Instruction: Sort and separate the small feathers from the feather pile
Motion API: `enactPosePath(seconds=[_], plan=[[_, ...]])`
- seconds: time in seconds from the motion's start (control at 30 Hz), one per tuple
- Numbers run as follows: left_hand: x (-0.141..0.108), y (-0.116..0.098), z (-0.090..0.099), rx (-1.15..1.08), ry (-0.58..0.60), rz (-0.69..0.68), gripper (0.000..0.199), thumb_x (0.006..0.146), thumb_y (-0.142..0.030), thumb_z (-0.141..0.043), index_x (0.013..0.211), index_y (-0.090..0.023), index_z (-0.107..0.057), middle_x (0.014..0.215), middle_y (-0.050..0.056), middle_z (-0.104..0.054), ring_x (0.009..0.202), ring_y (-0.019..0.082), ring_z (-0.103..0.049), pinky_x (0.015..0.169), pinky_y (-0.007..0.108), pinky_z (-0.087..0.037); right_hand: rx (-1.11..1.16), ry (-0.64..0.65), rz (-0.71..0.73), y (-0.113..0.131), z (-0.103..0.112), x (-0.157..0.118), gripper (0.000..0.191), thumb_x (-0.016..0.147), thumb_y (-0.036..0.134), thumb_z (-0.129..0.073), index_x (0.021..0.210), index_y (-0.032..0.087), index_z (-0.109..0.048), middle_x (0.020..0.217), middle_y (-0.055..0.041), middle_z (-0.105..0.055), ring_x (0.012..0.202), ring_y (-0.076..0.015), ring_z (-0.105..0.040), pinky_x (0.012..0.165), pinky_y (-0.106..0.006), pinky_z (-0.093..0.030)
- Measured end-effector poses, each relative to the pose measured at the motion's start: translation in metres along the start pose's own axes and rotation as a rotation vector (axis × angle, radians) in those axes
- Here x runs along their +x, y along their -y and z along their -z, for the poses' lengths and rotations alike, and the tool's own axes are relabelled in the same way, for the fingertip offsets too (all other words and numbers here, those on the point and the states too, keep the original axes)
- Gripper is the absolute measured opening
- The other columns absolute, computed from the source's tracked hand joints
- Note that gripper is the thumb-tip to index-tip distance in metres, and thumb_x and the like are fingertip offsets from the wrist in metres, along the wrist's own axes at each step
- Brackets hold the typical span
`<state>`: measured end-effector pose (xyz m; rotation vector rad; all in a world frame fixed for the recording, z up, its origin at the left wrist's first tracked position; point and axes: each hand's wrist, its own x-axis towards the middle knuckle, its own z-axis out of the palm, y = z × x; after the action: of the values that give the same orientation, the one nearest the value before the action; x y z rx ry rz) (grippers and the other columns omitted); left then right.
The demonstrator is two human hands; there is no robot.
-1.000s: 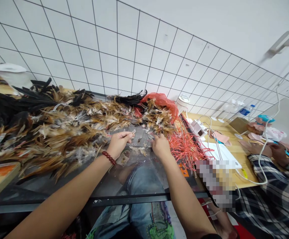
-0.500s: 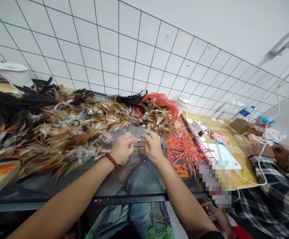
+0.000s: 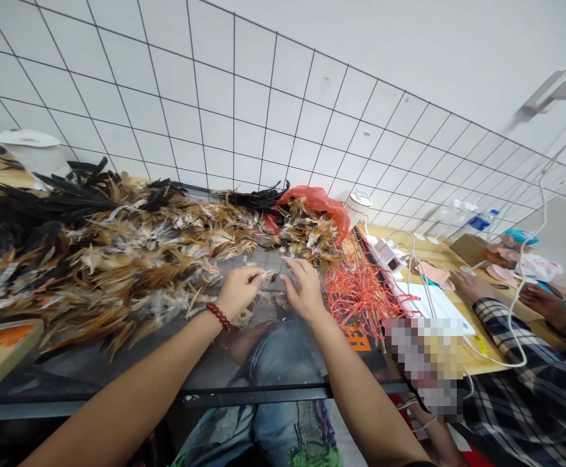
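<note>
My left hand (image 3: 241, 290), with a red bead bracelet (image 3: 218, 316) at the wrist, pinches something tiny between thumb and forefinger. Its pale and dark end pokes out to the right, too small to name. Just across from it, my right hand (image 3: 305, 288) has its thumb and forefinger apart, close to that end, with nothing visibly held. Both hands are over the dark glossy tabletop (image 3: 166, 366). Brown and cream feathers (image 3: 141, 259) lie in a wide heap to the left, black feathers (image 3: 73, 194) behind them.
A red plastic bag (image 3: 319, 201) with feathers lies behind my hands. Tangled orange-red strings (image 3: 356, 295) are on the right, near a white lidded container (image 3: 359, 202). Further right, a person in a plaid sleeve (image 3: 511, 331) works at a wooden table (image 3: 492, 363). A wire grid (image 3: 234, 104) stands behind.
My right thumb and forefinger have spread apart and drawn slightly back from the left hand's pinch. The co-worker's hands have moved apart.
</note>
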<state>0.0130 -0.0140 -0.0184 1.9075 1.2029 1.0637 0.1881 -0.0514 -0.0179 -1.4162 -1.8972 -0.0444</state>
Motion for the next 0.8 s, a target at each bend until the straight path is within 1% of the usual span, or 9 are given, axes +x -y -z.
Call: enactPosePath(seconds=[0.13,0.23,0.4,0.5,0.57,0.6,0.67,0.73,0.8], plan=[[0.000,-0.003,0.001,-0.023,0.024,0.022,0.023,0.076,-0.029,-0.054,0.071,-0.017,-0.073,0.068,0.004,-0.070,0.066,0.018,-0.060,0.066,0.028,-0.044,-0.038,-0.016,0.136,0.003,-0.001,0.000,0.030,0.092,0.028,-0.049,0.120,0.026,-0.059,0.109,-0.0060,-0.064,0.102,-0.0192,-0.053,0.087,-0.034,-0.036],[0.000,-0.004,0.001,-0.053,0.064,0.018,0.025,0.075,-0.032,-0.053,0.070,-0.017,-0.073,0.061,0.002,-0.067,0.060,0.016,-0.056,0.060,0.026,-0.042,-0.054,0.001,0.190,0.003,-0.001,0.000,0.028,0.092,0.026,-0.050,0.117,0.028,-0.062,0.106,-0.0040,-0.067,0.100,-0.0185,-0.053,0.088,-0.034,-0.033],[-0.001,-0.009,0.001,-0.113,0.125,-0.021,0.025,0.074,-0.033,-0.054,0.067,-0.017,-0.071,0.057,0.000,-0.063,0.057,0.015,-0.052,0.058,0.025,-0.040,0.001,0.000,0.168,0.008,0.000,0.000,0.017,0.090,0.022,-0.052,0.098,0.025,-0.067,0.092,-0.0021,-0.069,0.095,-0.0173,-0.054,0.088,-0.033,-0.031],[-0.002,-0.009,-0.001,-0.135,0.147,-0.023,0.026,0.074,-0.035,-0.055,0.064,-0.017,-0.070,0.054,0.000,-0.060,0.055,0.014,-0.050,0.057,0.025,-0.039,0.028,-0.022,0.091,0.012,0.000,0.001,0.013,0.088,0.020,-0.053,0.085,0.022,-0.065,0.083,-0.0013,-0.067,0.088,-0.0168,-0.054,0.085,-0.032,-0.032],[-0.001,-0.006,-0.002,-0.161,0.110,0.017,0.026,0.074,-0.037,-0.056,0.067,-0.016,-0.071,0.055,0.000,-0.060,0.055,0.014,-0.051,0.056,0.025,-0.039,0.039,-0.095,-0.016,0.010,0.001,0.003,0.013,0.087,0.019,-0.052,0.081,0.021,-0.063,0.080,-0.0014,-0.066,0.085,-0.0171,-0.054,0.081,-0.031,-0.033],[0.000,-0.004,-0.001,-0.171,0.070,0.047,0.026,0.074,-0.037,-0.057,0.069,-0.016,-0.071,0.056,0.000,-0.061,0.055,0.015,-0.052,0.056,0.026,-0.040,0.048,-0.142,-0.076,0.007,0.001,0.004,0.013,0.087,0.019,-0.051,0.080,0.020,-0.063,0.080,-0.0016,-0.065,0.084,-0.0173,-0.054,0.079,-0.031,-0.033],[0.004,0.002,0.001,-0.188,-0.034,0.106,0.026,0.074,-0.038,-0.059,0.073,-0.016,-0.072,0.056,0.001,-0.062,0.057,0.016,-0.055,0.059,0.027,-0.042,0.074,-0.227,-0.179,-0.002,0.003,0.005,0.013,0.087,0.021,-0.050,0.080,0.020,-0.062,0.080,-0.0020,-0.065,0.083,-0.0179,-0.054,0.077,-0.030,-0.034],[0.008,0.006,0.004,-0.222,-0.138,0.138,0.025,0.074,-0.038,-0.061,0.072,-0.016,-0.072,0.055,0.001,-0.062,0.058,0.017,-0.058,0.063,0.029,-0.045,0.105,-0.281,-0.261,-0.012,0.004,0.006,0.016,0.088,0.024,-0.048,0.079,0.020,-0.061,0.080,-0.0020,-0.064,0.081,-0.0181,-0.054,0.075,-0.030,-0.035],[0.010,0.006,0.008,-0.256,-0.255,0.113,0.023,0.074,-0.037,-0.062,0.072,-0.016,-0.072,0.057,0.002,-0.064,0.061,0.017,-0.059,0.066,0.029,-0.047,0.109,-0.296,-0.317,-0.018,0.004,0.006,0.018,0.088,0.025,-0.046,0.079,0.020,-0.060,0.079,-0.0022,-0.064,0.080,-0.0182,-0.055,0.075,-0.030,-0.036]])
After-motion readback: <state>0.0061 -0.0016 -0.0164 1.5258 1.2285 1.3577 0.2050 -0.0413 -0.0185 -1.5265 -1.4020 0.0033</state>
